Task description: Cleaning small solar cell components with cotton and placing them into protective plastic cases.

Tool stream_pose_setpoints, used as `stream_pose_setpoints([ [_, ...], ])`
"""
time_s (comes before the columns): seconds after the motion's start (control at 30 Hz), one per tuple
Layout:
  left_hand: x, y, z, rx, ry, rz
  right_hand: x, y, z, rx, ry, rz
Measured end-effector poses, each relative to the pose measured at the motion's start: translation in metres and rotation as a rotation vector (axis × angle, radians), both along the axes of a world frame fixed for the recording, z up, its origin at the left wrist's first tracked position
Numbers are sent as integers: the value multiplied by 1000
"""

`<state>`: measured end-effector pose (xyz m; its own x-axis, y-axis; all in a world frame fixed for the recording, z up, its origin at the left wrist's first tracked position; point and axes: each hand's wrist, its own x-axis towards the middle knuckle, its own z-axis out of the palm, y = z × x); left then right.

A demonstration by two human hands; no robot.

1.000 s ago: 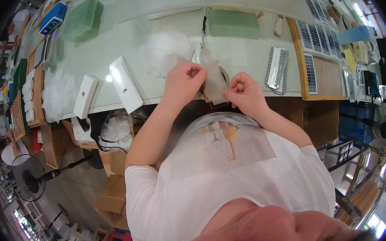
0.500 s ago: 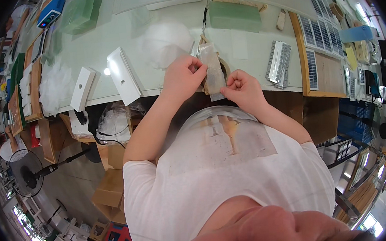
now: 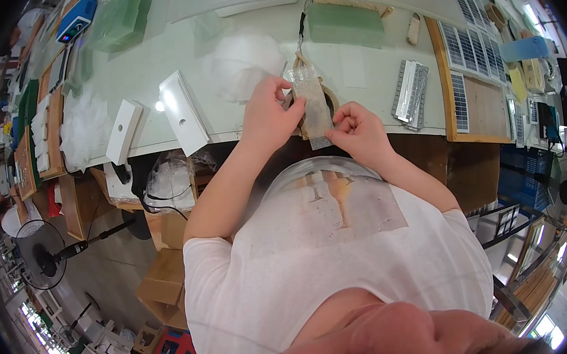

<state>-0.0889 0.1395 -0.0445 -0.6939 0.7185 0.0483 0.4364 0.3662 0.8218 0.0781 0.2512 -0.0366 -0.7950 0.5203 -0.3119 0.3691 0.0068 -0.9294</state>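
A narrow, translucent strip with a bubbly texture (image 3: 312, 100) hangs at the bench's front edge; it looks like bubble wrap around something flat, though its contents are unclear. My right hand (image 3: 359, 130) pinches its lower right corner between thumb and finger. At the strip's left side is my left hand (image 3: 270, 114), thumb tip against the edge and index finger lifted apart from it. Behind the strip, a tan tape roll (image 3: 333, 100) is partly hidden. A cord loop (image 3: 301, 59) rises above the strip's top end.
Two white slotted pieces (image 3: 183, 111) lie to the left, near white padding (image 3: 84, 130). Silvery strips (image 3: 410, 92) are stacked to the right, beside a wood-edged board with small dark panels (image 3: 467, 39). Green blocks (image 3: 346, 24) stand farther back. White foam sheeting (image 3: 245, 66) lies ahead.
My left index finger and thumb have spread apart, loosening from the strip's upper left edge. My right hand keeps its pinch on the lower corner.
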Motion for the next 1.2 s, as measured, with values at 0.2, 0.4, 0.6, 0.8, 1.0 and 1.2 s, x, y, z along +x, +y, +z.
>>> stream_pose_setpoints([
  [0.2,9,-22,4,155,119,-15,25,53,17,789,-123,70],
  [0.4,28,-51,1,356,451,-305,49,153,23,1159,-355,83],
  [0.6,37,-55,-19,355,652,-342,48,177,10,1114,-405,203],
  [0.8,39,-52,-29,385,665,-312,46,184,6,1028,-198,48],
  [1.0,40,-56,-31,404,630,-296,22,131,47,690,34,-61],
  [1.2,40,-58,-34,413,637,-290,-25,65,43,128,219,107],
])
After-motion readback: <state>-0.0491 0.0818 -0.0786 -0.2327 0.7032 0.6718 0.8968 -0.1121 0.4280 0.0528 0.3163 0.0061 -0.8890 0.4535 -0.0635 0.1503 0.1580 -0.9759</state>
